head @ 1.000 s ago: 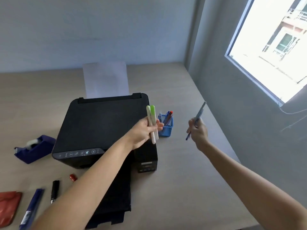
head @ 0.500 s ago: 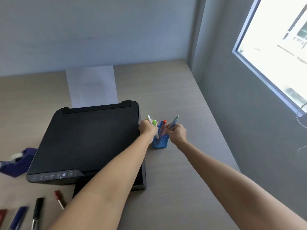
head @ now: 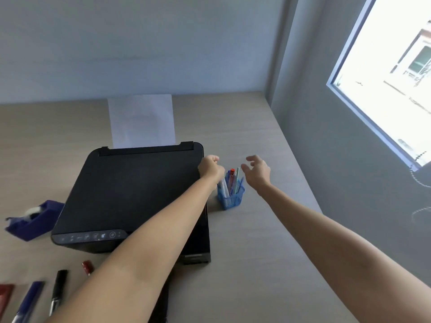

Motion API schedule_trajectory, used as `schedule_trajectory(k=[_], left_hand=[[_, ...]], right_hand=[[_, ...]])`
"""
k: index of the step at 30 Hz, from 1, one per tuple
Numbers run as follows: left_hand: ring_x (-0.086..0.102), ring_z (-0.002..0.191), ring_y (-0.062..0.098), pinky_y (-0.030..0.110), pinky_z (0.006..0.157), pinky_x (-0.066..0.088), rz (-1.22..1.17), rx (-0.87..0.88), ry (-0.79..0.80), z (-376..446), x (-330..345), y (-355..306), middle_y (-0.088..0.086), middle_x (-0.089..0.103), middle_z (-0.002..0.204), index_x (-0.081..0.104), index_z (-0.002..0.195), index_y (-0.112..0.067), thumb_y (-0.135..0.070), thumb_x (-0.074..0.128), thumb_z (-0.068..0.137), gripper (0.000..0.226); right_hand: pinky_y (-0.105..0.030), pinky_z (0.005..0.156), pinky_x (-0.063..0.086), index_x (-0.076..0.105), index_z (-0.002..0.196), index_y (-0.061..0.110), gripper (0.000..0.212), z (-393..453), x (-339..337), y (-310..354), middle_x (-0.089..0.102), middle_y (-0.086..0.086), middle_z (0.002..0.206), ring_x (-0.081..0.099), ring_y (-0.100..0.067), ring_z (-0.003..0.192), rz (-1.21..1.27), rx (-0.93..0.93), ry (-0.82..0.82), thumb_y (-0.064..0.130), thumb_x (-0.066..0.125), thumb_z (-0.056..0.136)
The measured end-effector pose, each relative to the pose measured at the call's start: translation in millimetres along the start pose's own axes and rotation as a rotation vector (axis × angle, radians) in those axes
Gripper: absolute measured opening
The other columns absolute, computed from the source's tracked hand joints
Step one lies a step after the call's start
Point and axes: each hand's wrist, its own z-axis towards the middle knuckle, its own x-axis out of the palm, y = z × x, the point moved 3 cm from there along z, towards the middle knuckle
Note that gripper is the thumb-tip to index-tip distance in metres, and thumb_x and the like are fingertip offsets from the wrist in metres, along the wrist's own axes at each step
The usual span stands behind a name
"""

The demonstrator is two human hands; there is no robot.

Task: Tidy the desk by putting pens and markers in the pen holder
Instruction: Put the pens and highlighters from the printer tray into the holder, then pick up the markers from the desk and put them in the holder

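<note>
A small blue mesh pen holder (head: pixel 231 198) stands on the desk just right of the black printer (head: pixel 130 194). Several pens and highlighters stick up out of it. My left hand (head: pixel 211 167) hovers above the holder's left side, fingers curled shut with nothing in them. My right hand (head: pixel 256 171) is just right of the holder, fingers spread, holding nothing. At the bottom left of the desk lie a black marker (head: pixel 57 290), a blue pen (head: pixel 28 301) and a red marker (head: pixel 87 266).
A blue tape dispenser (head: pixel 32 220) sits left of the printer. White paper (head: pixel 142 121) stands in the printer's rear feed. A red object (head: pixel 5 299) shows at the lower left edge. The wall and a window close in on the right.
Both hands lowered their pens into the holder and let go. The hands have since lifted slightly and parted, the right one opening. The camera moved forward and down.
</note>
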Motion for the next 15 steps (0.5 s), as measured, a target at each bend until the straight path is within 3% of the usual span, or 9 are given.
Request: schedule_trajectory(k=[5,9,12,15], left_hand=[[0.06,0.118,0.023,0.029,0.098,0.048,-0.142,0.181,0.002,-23,-70,-17,0.013,0.064,0.126,0.06,0.124,-0.002,0.0,0.065,0.083,0.041],[0.06,0.1,0.015,0.024,0.086,0.049,-0.218,0.189,-0.052,-35,-158,3,0.008,0.065,0.112,0.063,0.119,-0.003,-0.002,0.063,0.085,0.034],[0.057,0.094,0.014,0.026,0.082,0.047,-0.248,0.146,-0.13,-37,-233,38,0.009,0.066,0.111,0.064,0.116,-0.002,-0.002,0.061,0.086,0.03],[0.058,0.093,0.016,0.026,0.081,0.046,-0.234,0.102,-0.211,-43,-311,82,0.008,0.065,0.102,0.066,0.111,-0.002,0.003,0.059,0.086,0.027]], right_hand=[[-0.039,0.1,0.043,0.06,0.118,0.011,0.028,-23,0,52,0.061,-0.017,0.119,0.055,-0.031,0.113,0.034,-0.116,-0.097,0.018,0.053,0.091],[-0.032,0.091,0.044,0.067,0.108,0.011,0.025,-58,36,109,0.07,-0.014,0.109,0.061,-0.03,0.105,0.024,-0.237,-0.04,0.018,0.053,0.089],[-0.025,0.077,0.042,0.068,0.104,0.01,0.022,-93,82,152,0.072,-0.011,0.103,0.063,-0.028,0.1,0.037,-0.3,0.037,0.016,0.053,0.089],[-0.022,0.075,0.039,0.068,0.105,0.009,0.023,-133,143,189,0.071,-0.009,0.102,0.062,-0.025,0.099,0.031,-0.356,0.121,0.016,0.052,0.09]])
